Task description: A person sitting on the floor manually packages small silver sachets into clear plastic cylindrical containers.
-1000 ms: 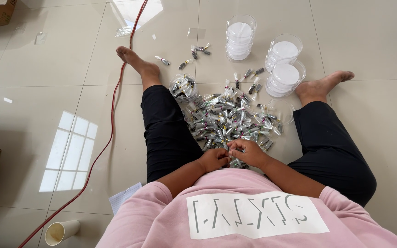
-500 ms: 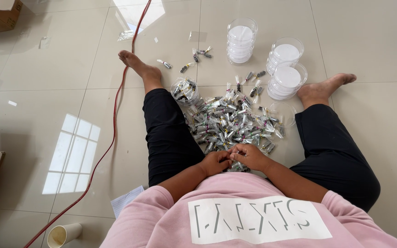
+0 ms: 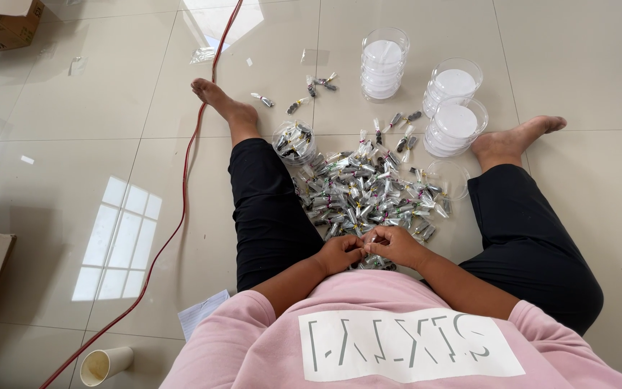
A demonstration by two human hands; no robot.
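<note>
A: Centre of the frame, low: what do the two hands show?

B: The left hand (image 3: 339, 253) and the right hand (image 3: 395, 245) meet fingertip to fingertip just above the pink shirt (image 3: 397, 338). Both are curled, fingers pressed together around something small at the point where they touch; the item itself is too small to identify, though it sits at the near edge of the pile of small wrapped pieces (image 3: 368, 194).

A: Where does that pile lie?

B: On the tiled floor (image 3: 95, 144), between the person's spread legs in black trousers (image 3: 268, 216), at the middle of the frame. The pieces look silvery and clear, with dark ends. A few strays (image 3: 318, 86) lie further up, near the top centre.

A: And the containers?

B: A small clear tub (image 3: 294, 142), filled with the same pieces, stands beside the leg on the left of the frame, touching the pile's upper-left edge. Three stacks of clear round dishes with white insides (image 3: 455, 108) stand at upper right, just beyond the pile. One empty clear dish (image 3: 449, 179) rests at the pile's right edge.

A: Surroundings?

B: A red cable (image 3: 181, 216) runs from top centre down to lower left. A paper cup (image 3: 104, 364) lies on its side at lower left, a sheet of paper (image 3: 199, 313) near it. Cardboard boxes (image 3: 1, 25) occupy the upper-left corner and the left edge.
</note>
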